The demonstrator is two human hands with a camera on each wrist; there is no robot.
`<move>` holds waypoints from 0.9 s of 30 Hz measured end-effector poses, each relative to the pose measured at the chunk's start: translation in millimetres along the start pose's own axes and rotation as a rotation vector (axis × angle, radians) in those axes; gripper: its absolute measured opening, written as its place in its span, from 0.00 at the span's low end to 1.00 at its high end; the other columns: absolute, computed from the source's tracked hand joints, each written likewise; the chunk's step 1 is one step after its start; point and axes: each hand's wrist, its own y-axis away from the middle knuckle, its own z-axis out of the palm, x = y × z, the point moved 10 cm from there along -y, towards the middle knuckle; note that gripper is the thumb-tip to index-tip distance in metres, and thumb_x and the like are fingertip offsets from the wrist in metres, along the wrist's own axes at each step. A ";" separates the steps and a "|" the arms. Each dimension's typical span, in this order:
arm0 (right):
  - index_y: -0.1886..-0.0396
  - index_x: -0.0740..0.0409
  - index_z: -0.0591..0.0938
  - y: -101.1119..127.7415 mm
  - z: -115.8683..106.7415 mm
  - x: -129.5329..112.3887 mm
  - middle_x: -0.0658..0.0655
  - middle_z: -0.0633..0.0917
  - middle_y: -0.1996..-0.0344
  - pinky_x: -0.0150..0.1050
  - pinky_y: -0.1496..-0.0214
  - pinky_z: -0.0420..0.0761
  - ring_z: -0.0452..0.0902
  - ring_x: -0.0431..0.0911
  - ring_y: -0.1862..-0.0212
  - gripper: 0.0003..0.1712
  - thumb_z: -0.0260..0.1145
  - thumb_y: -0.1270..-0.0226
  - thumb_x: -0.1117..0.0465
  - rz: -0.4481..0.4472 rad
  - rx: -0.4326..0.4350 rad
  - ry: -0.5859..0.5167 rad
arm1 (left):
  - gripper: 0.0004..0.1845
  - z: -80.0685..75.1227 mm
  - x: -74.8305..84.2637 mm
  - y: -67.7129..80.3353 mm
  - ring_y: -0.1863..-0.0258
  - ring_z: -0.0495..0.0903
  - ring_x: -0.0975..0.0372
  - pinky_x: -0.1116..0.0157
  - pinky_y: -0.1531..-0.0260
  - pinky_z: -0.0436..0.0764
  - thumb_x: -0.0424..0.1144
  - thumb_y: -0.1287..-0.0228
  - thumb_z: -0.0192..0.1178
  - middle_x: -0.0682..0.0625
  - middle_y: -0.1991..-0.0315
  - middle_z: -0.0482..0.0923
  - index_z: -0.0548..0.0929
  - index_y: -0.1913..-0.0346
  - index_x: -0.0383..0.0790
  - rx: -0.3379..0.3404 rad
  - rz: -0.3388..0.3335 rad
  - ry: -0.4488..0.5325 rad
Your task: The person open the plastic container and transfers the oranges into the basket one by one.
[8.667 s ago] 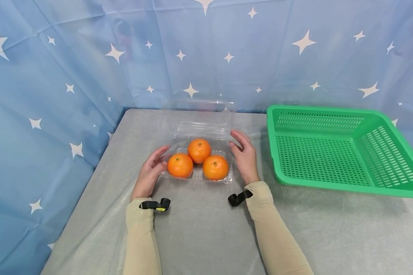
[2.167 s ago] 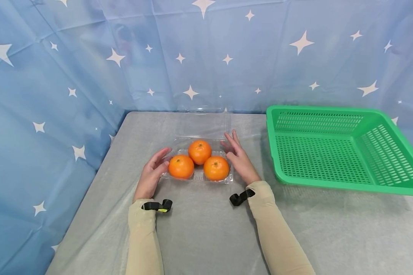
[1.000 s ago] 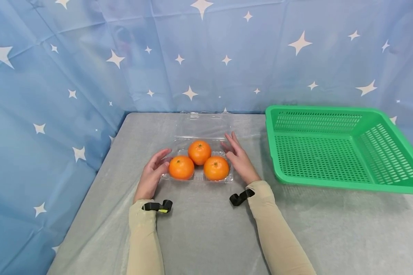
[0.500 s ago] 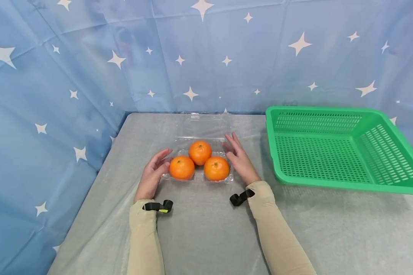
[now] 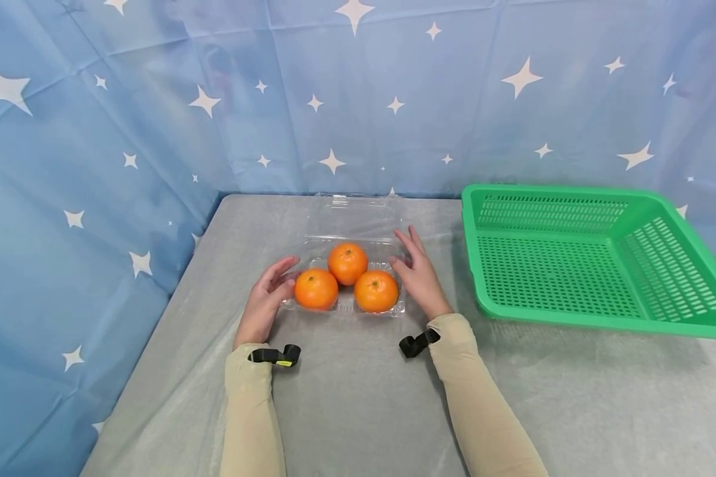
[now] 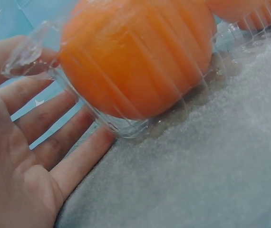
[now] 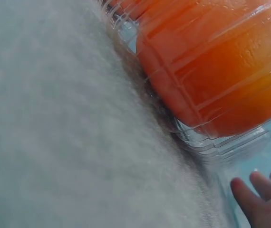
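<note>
The left hand (image 5: 264,301) at 9 o'clock and right hand (image 5: 418,277) at 3 o'clock flank the clear clamshell tray (image 5: 341,306), fingers relaxed, gripping nothing; an uneven squeeze could buckle its thin walls and roll the 3 oranges (image 5: 348,263) out.

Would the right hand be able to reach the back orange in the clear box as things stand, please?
Probably yes. The right hand lies open beside the clear box, whose lid is folded back, so the back orange sits uncovered with nothing over it.

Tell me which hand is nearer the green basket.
Right. The right hand lies at the clear tray's right end, toward the green basket; the left hand is at the tray's far end.
</note>
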 end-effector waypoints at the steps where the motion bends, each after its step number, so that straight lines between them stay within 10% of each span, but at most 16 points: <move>1: 0.34 0.45 0.62 0.4 -1.1 -1.5 0.45 0.44 0.31 0.46 0.38 0.59 0.49 0.47 0.33 0.31 0.58 0.37 0.58 -0.006 0.005 0.011 | 0.26 0.9 1.4 0.5 0.40 0.64 0.54 0.55 0.45 0.65 0.37 0.38 0.54 0.50 0.38 0.62 0.64 0.37 0.43 -0.001 0.000 -0.004; 27: 0.41 0.45 0.70 11.5 -3.3 -59.8 0.47 0.69 0.42 0.45 0.42 0.64 0.64 0.44 0.41 0.25 0.54 0.36 0.46 -0.137 -0.037 0.318 | 0.23 -10.7 -20.8 -10.3 0.44 0.68 0.63 0.57 0.46 0.67 0.44 0.41 0.57 0.59 0.42 0.66 0.69 0.41 0.55 0.037 0.019 -0.036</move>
